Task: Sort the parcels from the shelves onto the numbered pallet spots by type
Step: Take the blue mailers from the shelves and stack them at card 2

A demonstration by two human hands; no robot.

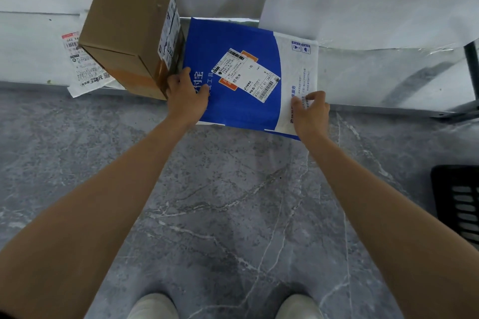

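Note:
A flat blue and white mailer bag with a white shipping label lies on a low white shelf, its near edge hanging over the shelf's front. My left hand grips the bag's left near edge, thumb on top. My right hand pinches the white right near corner. A tall brown cardboard box stands on the shelf just left of the bag, touching my left hand. A white soft parcel with printed labels lies half under the box.
Grey marbled floor stretches in front of the shelf, with my two white shoes at the bottom. A black slatted pallet corner shows at the right edge. A dark shelf post stands at the far right.

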